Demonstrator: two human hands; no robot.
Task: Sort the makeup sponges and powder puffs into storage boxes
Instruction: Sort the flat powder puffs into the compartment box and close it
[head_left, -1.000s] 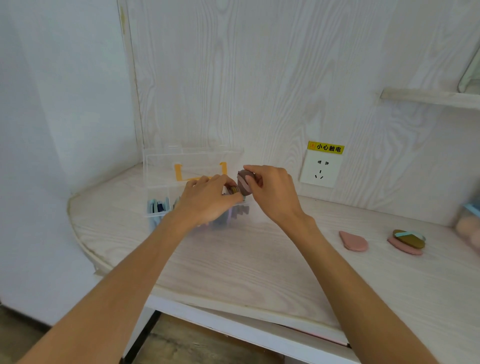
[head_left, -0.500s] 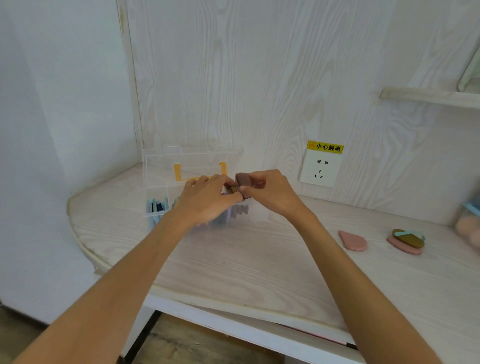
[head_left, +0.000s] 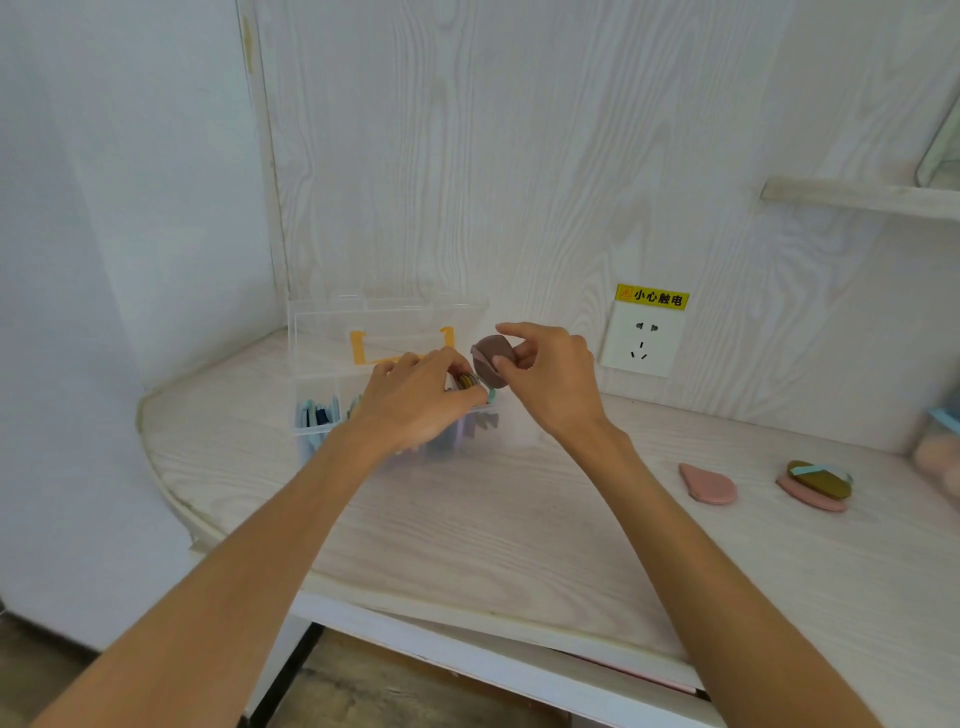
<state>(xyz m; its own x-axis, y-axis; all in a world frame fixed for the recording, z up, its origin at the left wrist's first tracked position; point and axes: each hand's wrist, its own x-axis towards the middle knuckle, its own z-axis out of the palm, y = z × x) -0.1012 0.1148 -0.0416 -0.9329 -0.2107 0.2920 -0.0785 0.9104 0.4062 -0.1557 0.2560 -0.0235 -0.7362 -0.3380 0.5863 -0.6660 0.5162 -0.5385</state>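
Brown puff (head_left: 493, 359) pinched in right hand (head_left: 553, 382) grip above clear storage box (head_left: 322, 358), left hand (head_left: 415, 397) fingers curled on puffs inside, two pink puffs (head_left: 707, 483) left on desk (head_left: 493, 519).

A brown puff (head_left: 492, 359) (pink strap), a pink puff (head_left: 707, 484), an olive puff (head_left: 820, 479), and a clear box (head_left: 332, 364) with yellow clasps.

You have one head view, looking forward and down from above the near edge of the table (head_left: 467, 530), facing the wall socket (head_left: 641, 340) behind it; both forearms reach in from below.
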